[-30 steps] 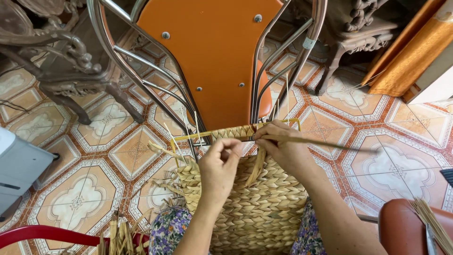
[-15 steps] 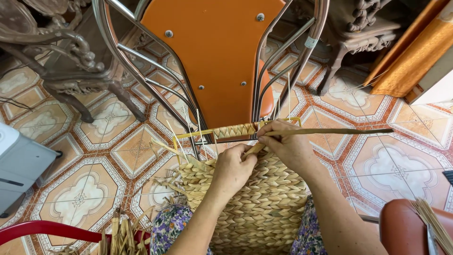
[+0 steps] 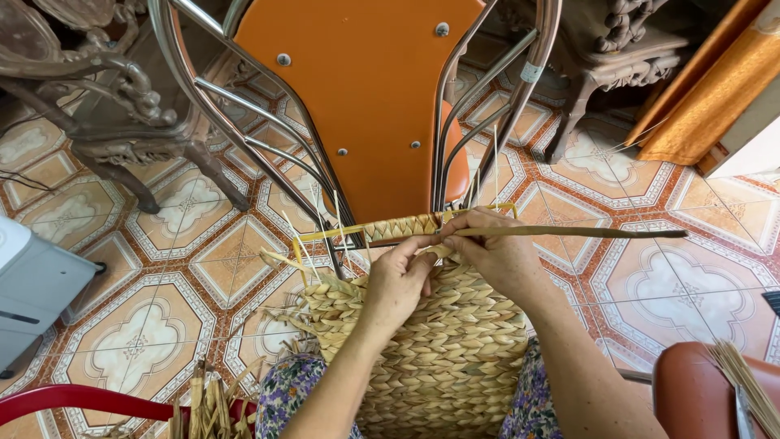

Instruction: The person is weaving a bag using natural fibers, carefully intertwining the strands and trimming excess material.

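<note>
A half-woven straw basket [image 3: 443,341] rests on my lap, its braided rim [image 3: 402,227] on a yellow wire frame. My left hand [image 3: 398,280] pinches the weave just below the rim. My right hand [image 3: 496,252] grips a long flat straw strand [image 3: 585,232] that stretches out level to the right. Both hands meet at the rim's middle. Loose straw ends [image 3: 296,264] stick out on the basket's left side.
An orange chair [image 3: 366,97] with chrome legs stands right in front. Carved wooden furniture [image 3: 97,97] sits at the left and another piece [image 3: 609,57] at the right. A grey-white box [image 3: 32,293] lies left, straw bundles [image 3: 203,406] and a red rim below, a brown seat [image 3: 699,390] at the right.
My right hand has drawn the strand tight to the right, so it now runs level and higher. My left hand has shifted slightly right along the rim.
</note>
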